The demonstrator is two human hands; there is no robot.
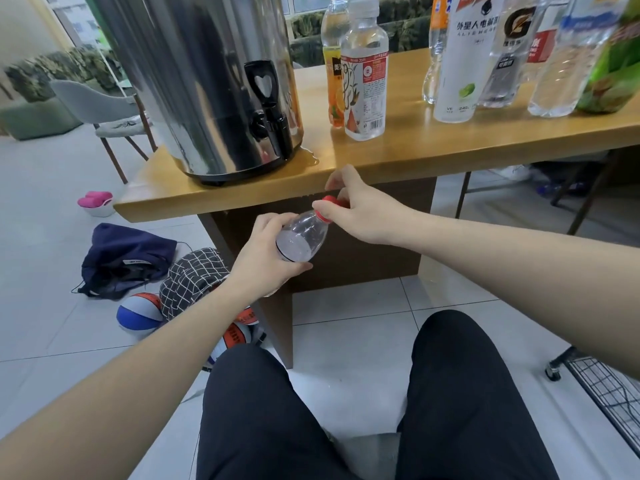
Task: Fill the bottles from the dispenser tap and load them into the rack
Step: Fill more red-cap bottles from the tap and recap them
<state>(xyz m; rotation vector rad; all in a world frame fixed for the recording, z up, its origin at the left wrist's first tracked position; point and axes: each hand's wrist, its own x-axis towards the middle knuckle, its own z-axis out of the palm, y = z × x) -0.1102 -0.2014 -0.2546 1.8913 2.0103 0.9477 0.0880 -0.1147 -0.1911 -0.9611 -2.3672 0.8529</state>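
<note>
Clear plastic bottle [302,239], tilted, sits below the front edge of the wooden counter [415,147]. Left hand [266,254] grip wraps its body; right hand [360,209] grip pinches its red screw cap [329,201]. Steel dispenser [194,81] with black tap [268,105] stands on the counter.

Glossy steel dispenser [207,84] on a smooth varnished wooden table [398,157]; clear plastic bottle [301,237] with red plastic cap [330,201].
</note>
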